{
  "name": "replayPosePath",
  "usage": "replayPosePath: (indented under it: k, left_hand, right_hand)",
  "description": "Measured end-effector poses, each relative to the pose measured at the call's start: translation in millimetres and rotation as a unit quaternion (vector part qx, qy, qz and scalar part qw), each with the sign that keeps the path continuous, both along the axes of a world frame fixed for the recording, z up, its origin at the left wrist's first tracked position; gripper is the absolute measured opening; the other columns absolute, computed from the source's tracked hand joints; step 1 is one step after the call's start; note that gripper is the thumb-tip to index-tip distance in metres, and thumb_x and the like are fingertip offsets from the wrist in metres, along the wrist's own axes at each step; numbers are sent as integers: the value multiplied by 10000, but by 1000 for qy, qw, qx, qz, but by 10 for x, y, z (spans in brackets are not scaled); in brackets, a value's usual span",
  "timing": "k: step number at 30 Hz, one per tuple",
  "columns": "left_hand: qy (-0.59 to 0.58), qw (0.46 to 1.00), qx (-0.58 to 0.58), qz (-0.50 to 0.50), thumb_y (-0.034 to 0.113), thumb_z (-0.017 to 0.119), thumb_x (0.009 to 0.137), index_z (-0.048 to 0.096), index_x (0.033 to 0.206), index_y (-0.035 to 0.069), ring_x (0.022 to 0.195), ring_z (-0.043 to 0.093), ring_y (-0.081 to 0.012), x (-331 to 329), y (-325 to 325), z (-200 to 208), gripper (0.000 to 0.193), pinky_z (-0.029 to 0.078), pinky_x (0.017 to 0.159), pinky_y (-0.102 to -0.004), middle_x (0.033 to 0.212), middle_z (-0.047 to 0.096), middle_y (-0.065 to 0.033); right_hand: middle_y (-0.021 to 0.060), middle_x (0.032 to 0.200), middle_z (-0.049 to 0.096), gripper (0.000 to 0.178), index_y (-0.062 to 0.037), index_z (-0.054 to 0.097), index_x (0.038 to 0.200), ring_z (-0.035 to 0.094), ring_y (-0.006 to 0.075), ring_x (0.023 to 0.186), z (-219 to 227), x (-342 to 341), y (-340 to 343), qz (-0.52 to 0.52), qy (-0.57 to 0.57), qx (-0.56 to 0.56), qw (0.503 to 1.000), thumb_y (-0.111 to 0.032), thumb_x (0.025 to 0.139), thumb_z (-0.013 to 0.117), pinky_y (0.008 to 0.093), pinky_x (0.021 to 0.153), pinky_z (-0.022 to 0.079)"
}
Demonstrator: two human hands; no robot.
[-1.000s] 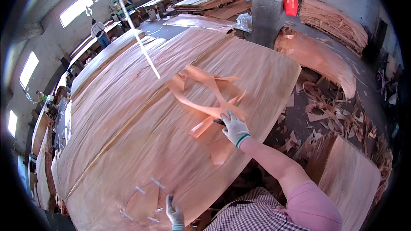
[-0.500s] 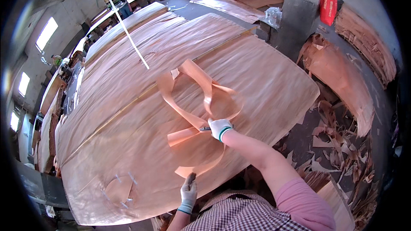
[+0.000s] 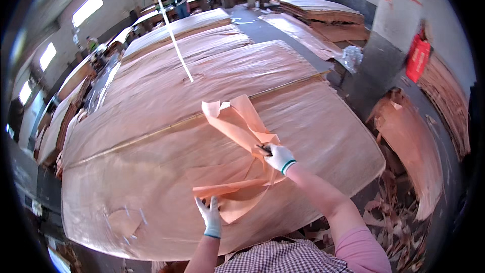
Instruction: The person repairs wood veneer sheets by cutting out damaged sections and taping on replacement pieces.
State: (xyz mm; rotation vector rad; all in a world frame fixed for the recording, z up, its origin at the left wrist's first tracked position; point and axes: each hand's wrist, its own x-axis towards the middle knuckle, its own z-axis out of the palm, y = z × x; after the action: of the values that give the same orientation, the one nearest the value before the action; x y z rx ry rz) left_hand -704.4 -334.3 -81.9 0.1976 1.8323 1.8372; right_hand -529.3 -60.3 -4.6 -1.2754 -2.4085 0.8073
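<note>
A loose bunch of thin orange-tan wood veneer strips [image 3: 232, 130] curls over a broad stack of veneer sheets [image 3: 151, 182]. My right hand [image 3: 280, 158], in a white glove with a green-edged cuff, is closed on the strips near their middle. Something dark shows at its fingertips; I cannot make out whether it is a small tool or the glove's dark finger pads. Nearer to me on the left, my gloved left hand [image 3: 209, 218] grips the lower end of the strips, thumb and fingers at the edge of a folded piece. Its fingertips are partly hidden by the veneer.
A long thin rod [image 3: 202, 115] lies across the stack. A patch held by short tape pieces [image 3: 125, 222] is at the near left. Torn veneer scraps [image 3: 399, 222] litter the right-hand floor. A pillar [image 3: 386, 45], a red bag [image 3: 418, 58] and further veneer stacks [image 3: 321, 10] stand beyond.
My left hand has moved up and left onto the folded strip end. My right hand has shifted slightly right with the strips, which are now gathered closer together. The view has tilted up.
</note>
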Motion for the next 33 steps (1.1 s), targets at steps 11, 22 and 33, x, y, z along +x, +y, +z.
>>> replayPosePath:
  k: [11,22,33]
  left_hand:
    - [-131,977,102,132,94,652,847,494,1142,148,762,589,-137,395,1142,-117,339,526,653,-320,890,585,-18]
    - [3,961,-76,265,150,759,777,565,1105,11,845,605,-142,861,-658,220,406,506,754,-285,956,644,-34]
    - [-137,663,-523,519,361,645,816,510,1260,69,989,625,-320,2273,-2645,461,549,486,838,-378,1086,646,-149]
  right_hand:
    - [212,935,652,248,-70,638,977,618,381,921,-632,148,719,123,20,-66,990,-173,755,602,457,782,494]
    - [23,933,688,359,-25,632,1155,598,66,816,-238,21,324,453,65,-450,767,-151,828,707,266,771,509]
    - [237,1307,483,491,-9,466,1304,482,365,1193,-1663,-1571,4190,120,-10,177,977,28,814,467,428,1005,395]
